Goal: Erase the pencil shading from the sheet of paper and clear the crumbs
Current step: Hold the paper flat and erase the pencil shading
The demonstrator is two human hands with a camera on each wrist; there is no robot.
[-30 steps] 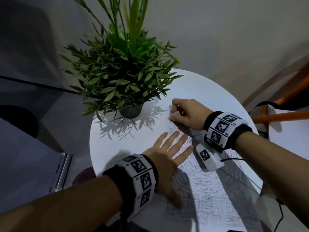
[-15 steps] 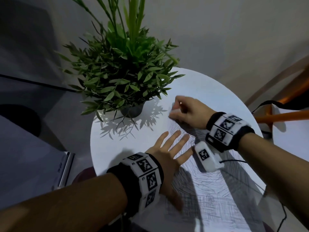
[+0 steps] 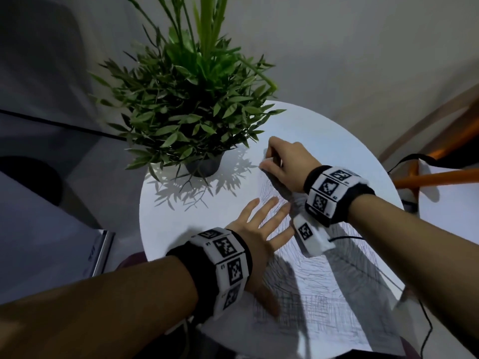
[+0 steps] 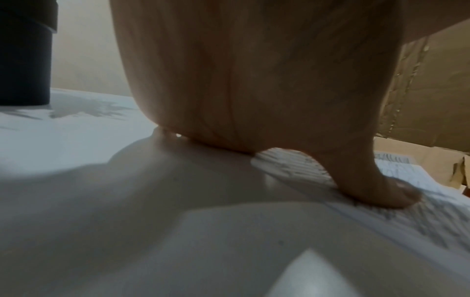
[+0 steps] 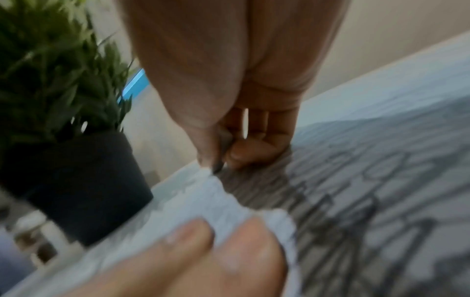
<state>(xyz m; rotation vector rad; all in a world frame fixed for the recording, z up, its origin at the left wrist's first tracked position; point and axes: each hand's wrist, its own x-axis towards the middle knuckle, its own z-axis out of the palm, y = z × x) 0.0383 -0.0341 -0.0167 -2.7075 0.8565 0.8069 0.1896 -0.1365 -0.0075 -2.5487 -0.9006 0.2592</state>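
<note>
From my feed, the right hand (image 3: 282, 161) pinching the eraser (image 5: 221, 149) had crept toward the sheet's (image 3: 324, 294) far corner; left hand (image 3: 255, 238) stayed flat, most shading remained.

You get no readable text here: the wristbands (image 3: 228, 257) carry only black-and-white square marker codes with tiny blurred characters beside them; print on the silver object (image 3: 99, 251) is illegible.

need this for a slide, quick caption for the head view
Left hand presses the pencil-shaded sheet flat while the right hand rubs its far corner beside a potted plant.
</note>
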